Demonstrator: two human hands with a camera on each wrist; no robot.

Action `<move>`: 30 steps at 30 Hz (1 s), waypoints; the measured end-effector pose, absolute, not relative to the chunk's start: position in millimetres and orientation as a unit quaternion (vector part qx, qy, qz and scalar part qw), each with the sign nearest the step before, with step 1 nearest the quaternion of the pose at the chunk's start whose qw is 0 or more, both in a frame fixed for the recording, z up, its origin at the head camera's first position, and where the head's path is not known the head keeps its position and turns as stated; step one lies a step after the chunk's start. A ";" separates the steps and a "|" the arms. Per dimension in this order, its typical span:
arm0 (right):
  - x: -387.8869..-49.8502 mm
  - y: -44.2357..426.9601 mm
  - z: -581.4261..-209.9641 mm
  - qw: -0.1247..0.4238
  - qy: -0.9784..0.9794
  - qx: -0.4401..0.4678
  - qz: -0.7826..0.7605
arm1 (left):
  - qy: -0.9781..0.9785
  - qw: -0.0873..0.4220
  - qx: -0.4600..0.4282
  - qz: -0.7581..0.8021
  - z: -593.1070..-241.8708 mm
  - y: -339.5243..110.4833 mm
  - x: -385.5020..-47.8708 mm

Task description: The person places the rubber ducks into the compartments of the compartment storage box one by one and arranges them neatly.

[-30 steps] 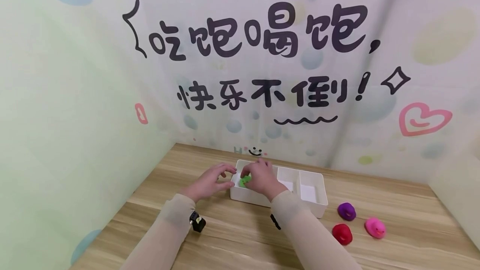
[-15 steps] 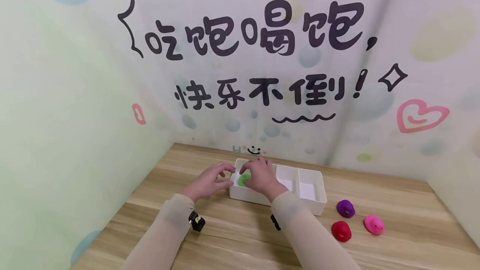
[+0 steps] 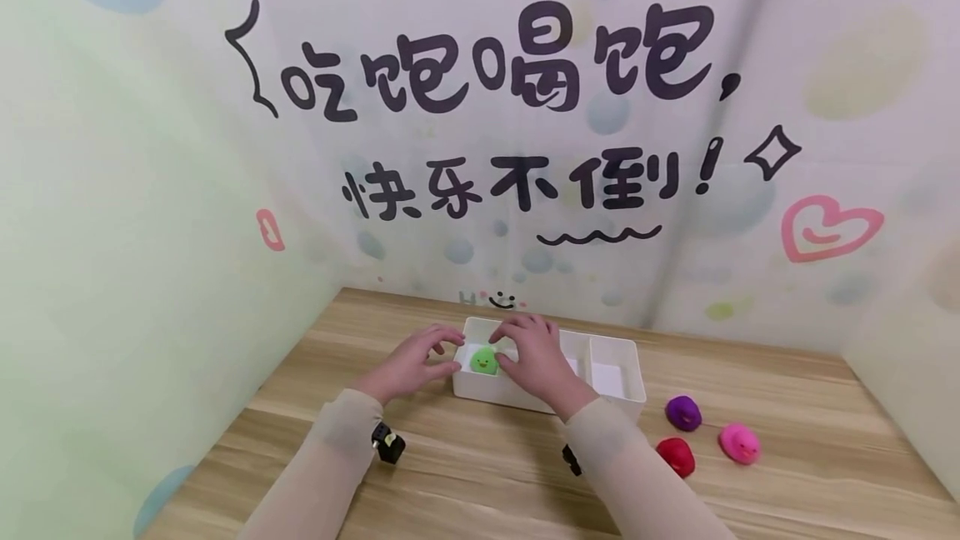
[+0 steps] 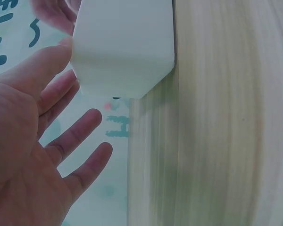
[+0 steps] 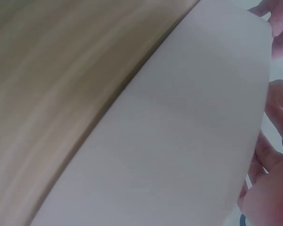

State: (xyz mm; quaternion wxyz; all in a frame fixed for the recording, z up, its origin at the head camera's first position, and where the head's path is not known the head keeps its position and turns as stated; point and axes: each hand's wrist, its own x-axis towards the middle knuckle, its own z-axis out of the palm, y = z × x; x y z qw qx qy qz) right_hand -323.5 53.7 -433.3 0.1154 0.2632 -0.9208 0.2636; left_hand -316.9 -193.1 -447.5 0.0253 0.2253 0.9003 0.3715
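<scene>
The green toy sits in the leftmost compartment of the white tray. The right hand is spread just beside the toy; the left hand is spread at the tray's left end. 3 other toys lie on the wooden table at right.

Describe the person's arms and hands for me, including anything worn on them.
The left sleeve and right sleeve are plain, long and beige. The left hand and right hand wear no gloves. A small, black, boxy left wrist device bears a pale mark; the black right wrist device is partly hidden.
</scene>
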 end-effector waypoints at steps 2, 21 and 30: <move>-320.5 59.7 -433.2 0.123 -0.921 0.259 0.263 | 0.901 0.026 0.223 0.370 -447.5 -192.4 -316.7; -289.4 124.2 -436.0 0.188 -0.905 0.247 0.290 | 0.902 0.014 0.238 0.360 -450.0 -193.7 -320.2; -266.8 152.2 -436.4 0.226 -0.901 0.256 0.268 | 0.903 0.012 0.240 0.356 -449.2 -194.2 -318.7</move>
